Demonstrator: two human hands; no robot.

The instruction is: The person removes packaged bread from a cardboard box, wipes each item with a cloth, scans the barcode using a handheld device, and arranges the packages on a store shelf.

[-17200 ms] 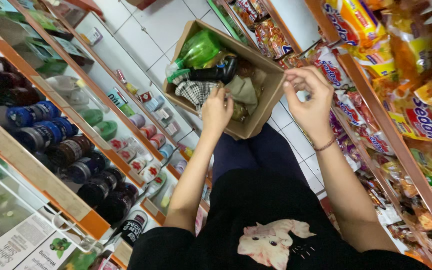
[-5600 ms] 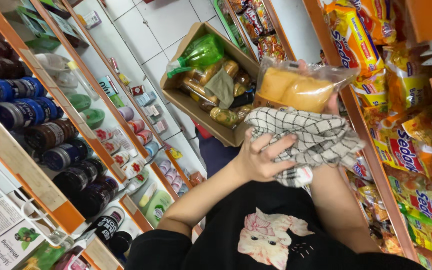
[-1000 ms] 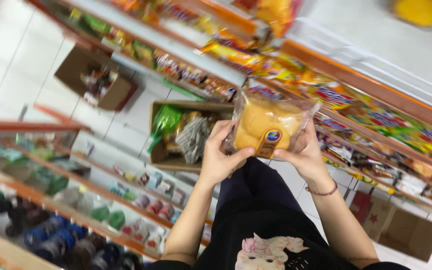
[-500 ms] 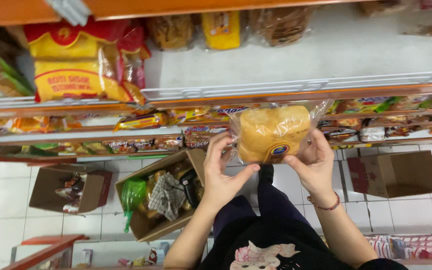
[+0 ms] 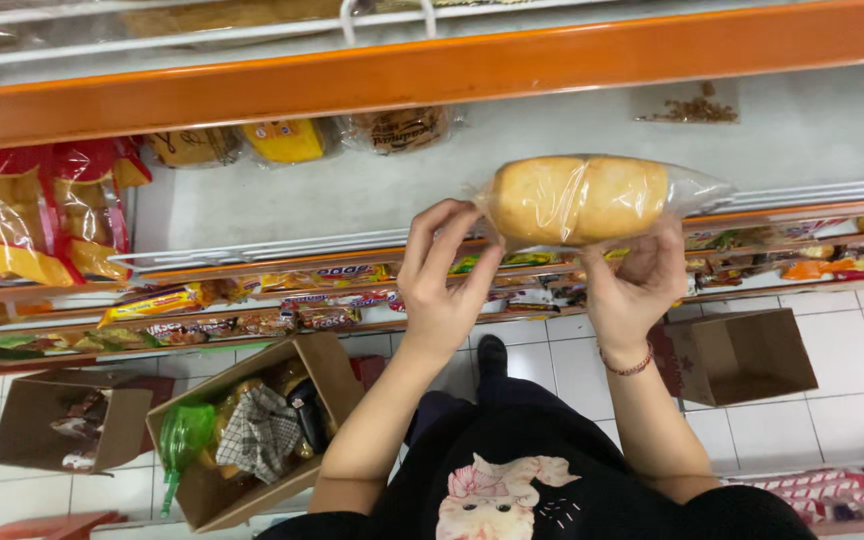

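A bag of bread is up in the air, in front of a grey shelf with an orange edge. The bread is light brown and sits inside a clear plastic bag. It lies flat and long, from left to right. The left hand is at the left end of the bag. Its fingers are bent and a bit spread, and the tips touch the plastic at that end. The right hand is under the bag, closer to the right end. Its fingers curl up behind the bag, so most of them are hidden, and the bag rests on this hand. A thin red band goes around the right wrist. The grey shelf behind the bread has a few other bags of bread at the back, and yellow and red snack bags sit on its left side. Lower down are more shelves full of small snack packs. On the white tile floor, an open cardboard box stands to the left of the person's legs. It holds a checked cloth and a green bag. Another small box stands further left, and one more box stands on the right. Nothing is between the bread and the shelf.
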